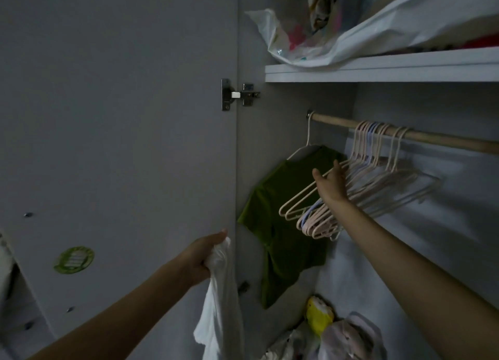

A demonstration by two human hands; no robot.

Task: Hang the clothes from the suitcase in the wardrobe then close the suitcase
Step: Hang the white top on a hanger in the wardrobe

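Observation:
I look into an open wardrobe. A green T-shirt [286,224] hangs on a white hanger at the left end of the wooden rail [437,139]. Beside it hang several empty pale pink hangers [378,181]. My right hand [330,183] reaches up among them, its thumb and fingers spread around the front hanger's bar; whether it grips the bar is unclear. My left hand [208,254] is lower, in front of the wardrobe's side panel, and grips a bunched white garment [218,305] that hangs down from the fist. The suitcase is out of view.
The open wardrobe door [116,143] fills the left, with a hinge [239,94] and a green round sticker [74,259]. A shelf [378,69] above the rail carries a white plastic bag of clothes [351,30]. Bags and a yellow item [318,316] lie on the wardrobe floor.

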